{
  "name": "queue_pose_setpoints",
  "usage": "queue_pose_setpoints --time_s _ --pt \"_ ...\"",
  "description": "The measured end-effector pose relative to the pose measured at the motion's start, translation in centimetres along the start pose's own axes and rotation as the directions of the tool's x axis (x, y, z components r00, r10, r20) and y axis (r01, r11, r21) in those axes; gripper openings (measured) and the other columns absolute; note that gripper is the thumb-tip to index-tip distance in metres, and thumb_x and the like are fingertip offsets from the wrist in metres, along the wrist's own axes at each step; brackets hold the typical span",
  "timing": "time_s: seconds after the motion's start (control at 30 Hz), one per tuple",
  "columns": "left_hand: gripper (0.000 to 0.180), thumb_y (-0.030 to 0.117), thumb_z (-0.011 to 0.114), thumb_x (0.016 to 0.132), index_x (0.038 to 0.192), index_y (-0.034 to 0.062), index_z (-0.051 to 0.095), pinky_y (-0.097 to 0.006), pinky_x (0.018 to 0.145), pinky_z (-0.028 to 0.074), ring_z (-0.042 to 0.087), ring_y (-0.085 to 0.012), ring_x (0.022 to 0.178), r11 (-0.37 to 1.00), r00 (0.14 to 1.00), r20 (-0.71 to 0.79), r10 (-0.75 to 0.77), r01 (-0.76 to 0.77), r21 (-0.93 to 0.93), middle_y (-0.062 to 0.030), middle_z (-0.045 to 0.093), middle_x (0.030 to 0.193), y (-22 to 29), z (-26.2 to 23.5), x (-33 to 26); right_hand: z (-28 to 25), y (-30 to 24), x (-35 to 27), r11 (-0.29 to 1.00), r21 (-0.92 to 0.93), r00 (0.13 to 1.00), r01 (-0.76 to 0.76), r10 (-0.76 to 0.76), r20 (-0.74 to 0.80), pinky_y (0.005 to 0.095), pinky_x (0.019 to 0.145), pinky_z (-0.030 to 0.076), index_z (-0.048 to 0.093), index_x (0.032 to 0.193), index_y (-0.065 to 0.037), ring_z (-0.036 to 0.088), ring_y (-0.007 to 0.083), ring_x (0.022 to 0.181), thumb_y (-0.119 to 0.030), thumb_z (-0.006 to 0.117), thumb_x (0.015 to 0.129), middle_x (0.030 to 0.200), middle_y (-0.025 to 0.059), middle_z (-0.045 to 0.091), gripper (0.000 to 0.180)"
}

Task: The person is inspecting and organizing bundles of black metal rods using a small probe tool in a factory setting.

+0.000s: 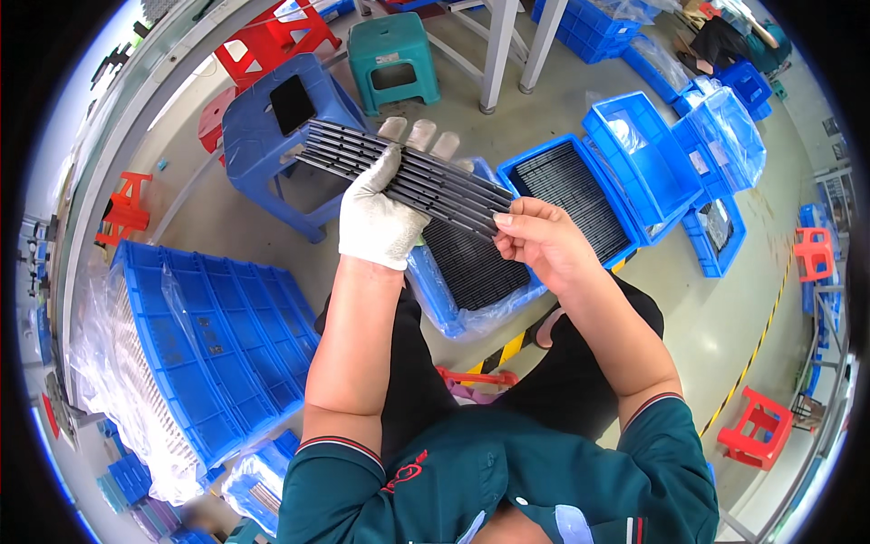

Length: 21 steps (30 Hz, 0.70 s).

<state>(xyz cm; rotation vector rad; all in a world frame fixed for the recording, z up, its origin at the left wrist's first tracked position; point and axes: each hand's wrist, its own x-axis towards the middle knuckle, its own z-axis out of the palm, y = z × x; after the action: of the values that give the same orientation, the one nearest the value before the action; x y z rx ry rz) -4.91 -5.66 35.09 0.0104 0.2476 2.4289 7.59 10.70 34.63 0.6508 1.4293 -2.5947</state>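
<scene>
My left hand (381,222), in a white glove, is wrapped around a bundle of thin black strips (449,186). The strips lie side by side, slanting down to the right, and small holes or notches run along them. With bare fingers my right hand (551,243) pinches the lower right end of the bundle. Under the hands stands a plastic-lined blue crate (430,295) filled with rows of similar black strips. Another blue crate (630,254) of dark strips is just beyond my right hand.
Blue bins (648,181) with plastic bags are piled at the right. A large blue crate (213,344) rests on its side at the left. Beyond my left hand are a blue stool (249,127) with a dark flat object on it and a green stool (391,54).
</scene>
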Motion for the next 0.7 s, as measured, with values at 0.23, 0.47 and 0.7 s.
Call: queue_pose_setpoints --time_s 0.23,0.47,0.7 --pt "0.027 0.012 0.037 0.098 0.123 0.0103 0.048 -0.066 0.100 0.037 0.048 -0.0428 0.122 0.999 1.000 -0.009 0.001 -0.001 0.037 -0.0186 0.054 0.124 -0.15 0.06 -0.07 -0.07 0.10 0.00 0.997 0.068 0.999 -0.026 0.027 -0.016 0.0277 0.066 0.047 0.056 0.075 -0.011 0.060 0.0132 0.065 -0.011 0.074 0.079 0.072 0.0031 0.063 0.018" --pt "0.027 0.015 0.041 0.098 0.123 0.0105 0.049 -0.062 0.103 0.035 0.048 -0.0400 0.120 0.998 0.999 -0.038 0.000 0.003 0.068 -0.0167 0.053 0.124 -0.25 0.26 -0.10 -0.13 0.07 0.06 0.999 0.032 1.000 -0.019 0.019 0.002 0.0271 0.065 0.047 0.055 0.074 -0.010 0.060 0.0125 0.065 -0.011 0.074 0.079 0.072 0.0030 0.063 0.020" --pt "0.027 0.017 0.037 0.099 0.123 0.0099 0.049 -0.063 0.101 0.037 0.050 -0.0404 0.118 0.995 0.995 -0.096 0.018 -0.009 0.095 -0.0168 0.055 0.121 0.03 0.22 -0.04 -0.77 -0.72 -0.04 0.992 -0.083 0.995 0.096 -0.097 0.000 0.0262 0.069 0.048 0.062 0.095 -0.001 0.061 0.0133 0.074 -0.020 0.072 0.082 0.081 0.0061 0.064 0.025"
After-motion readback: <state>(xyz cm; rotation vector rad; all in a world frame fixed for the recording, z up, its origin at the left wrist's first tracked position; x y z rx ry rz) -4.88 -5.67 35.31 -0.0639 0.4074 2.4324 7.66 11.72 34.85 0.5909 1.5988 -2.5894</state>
